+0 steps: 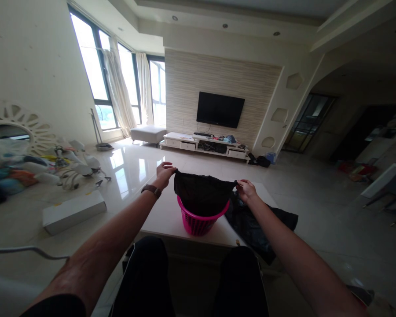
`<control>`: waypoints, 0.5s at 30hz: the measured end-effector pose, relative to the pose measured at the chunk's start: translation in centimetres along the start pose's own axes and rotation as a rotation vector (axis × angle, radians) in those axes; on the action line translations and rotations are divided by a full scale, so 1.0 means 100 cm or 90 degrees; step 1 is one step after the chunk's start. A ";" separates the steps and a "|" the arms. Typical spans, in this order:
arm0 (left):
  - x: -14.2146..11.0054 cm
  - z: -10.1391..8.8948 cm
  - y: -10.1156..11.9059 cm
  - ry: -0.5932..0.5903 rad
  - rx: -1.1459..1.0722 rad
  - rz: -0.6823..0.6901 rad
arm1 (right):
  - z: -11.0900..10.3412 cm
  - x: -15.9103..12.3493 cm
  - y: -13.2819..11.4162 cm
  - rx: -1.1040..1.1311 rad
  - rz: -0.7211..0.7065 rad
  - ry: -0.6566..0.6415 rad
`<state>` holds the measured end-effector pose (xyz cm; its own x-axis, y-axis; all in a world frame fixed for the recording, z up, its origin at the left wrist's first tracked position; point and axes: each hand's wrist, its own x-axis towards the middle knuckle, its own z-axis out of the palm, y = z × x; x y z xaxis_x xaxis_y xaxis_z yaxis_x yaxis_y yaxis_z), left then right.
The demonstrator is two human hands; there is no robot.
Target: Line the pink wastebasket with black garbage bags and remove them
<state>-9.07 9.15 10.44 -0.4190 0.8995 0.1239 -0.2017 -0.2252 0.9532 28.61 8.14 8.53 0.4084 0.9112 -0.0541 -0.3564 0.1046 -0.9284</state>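
From the head camera I see a pink basket (198,222) standing on the white bench (165,215), and I take it as my landmark. A black bag (201,196) hangs into the basket's mouth, its upper edge stretched taut above the rim. My left hand (165,172) sits up and to the left of the basket, fingers pinched together on the bag's left corner. My right hand (246,190) is up and to the right of the basket, fingers likewise clamped on the bag's right corner. So the bag spans between the two hands, directly over the basket, with its lower part already inside.

Both arms reach forward nearly straight, converging toward the basket, the left hand a little higher and farther off than the right. A brown watch strap (152,190) circles the left wrist.

Just right of the basket, more black sheeting (260,226) lies across the bench edge and droops toward the floor. Left of the basket, on the floor, rests a long white box (73,212). Far behind the basket a television (220,109) hangs on the wall.
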 end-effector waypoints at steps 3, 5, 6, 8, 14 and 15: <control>0.005 0.008 0.010 -0.014 0.034 0.015 | 0.019 0.007 -0.012 -0.029 -0.005 0.005; 0.009 0.013 0.014 -0.019 0.061 0.026 | 0.033 0.012 -0.020 -0.056 -0.018 0.004; 0.012 0.016 0.016 -0.017 0.076 0.033 | 0.040 0.015 -0.024 -0.072 -0.027 0.004; 0.016 0.019 0.019 -0.006 0.112 0.050 | 0.050 0.018 -0.031 -0.109 -0.044 0.003; 0.023 0.015 0.015 -0.034 0.249 0.027 | 0.050 0.015 -0.030 -0.273 -0.028 -0.022; 0.023 0.011 0.012 -0.049 0.275 0.012 | 0.047 0.013 -0.026 -0.307 -0.018 -0.028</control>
<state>-9.29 11.35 12.16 -0.3491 0.9255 0.1471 0.2005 -0.0796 0.9765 26.09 10.99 12.60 0.3720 0.9280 -0.0202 0.0893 -0.0574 -0.9943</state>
